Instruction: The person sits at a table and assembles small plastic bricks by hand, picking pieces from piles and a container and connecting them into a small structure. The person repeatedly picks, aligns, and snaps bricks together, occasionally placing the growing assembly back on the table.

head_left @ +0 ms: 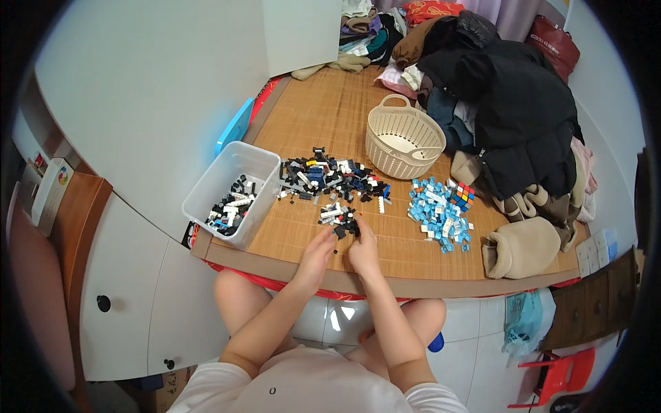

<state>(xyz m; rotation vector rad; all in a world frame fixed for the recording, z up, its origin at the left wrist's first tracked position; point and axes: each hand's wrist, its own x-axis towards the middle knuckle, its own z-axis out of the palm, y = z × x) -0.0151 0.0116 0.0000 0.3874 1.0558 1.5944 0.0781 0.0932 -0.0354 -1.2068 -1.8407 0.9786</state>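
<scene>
At the left end of the woven mat (323, 103), a blue lid (235, 128) stands up behind a clear plastic bin (261, 206), which holds toy bricks (233, 206) in black, white and gray. Right of the bin spreads a large brick pile (323, 177). Just nearer the person is a small brick pile (334, 214), mostly white, gray and black, lying ahead of the 2 hands and between their lines of reach.

The left hand (317, 259) is open, its fingers stretched forward and ending just short of the small pile's near edge. The right hand (363, 249) reaches along the pile's right side, black bricks close against its fingertips; whether it grips 1 of them, I cannot tell.

Farther right stand a beige basket (394, 164) and, nearer, a heap of light-blue and white pieces (435, 215), with 1 multicolored puzzle cube (462, 196) at its upper right edge.
</scene>
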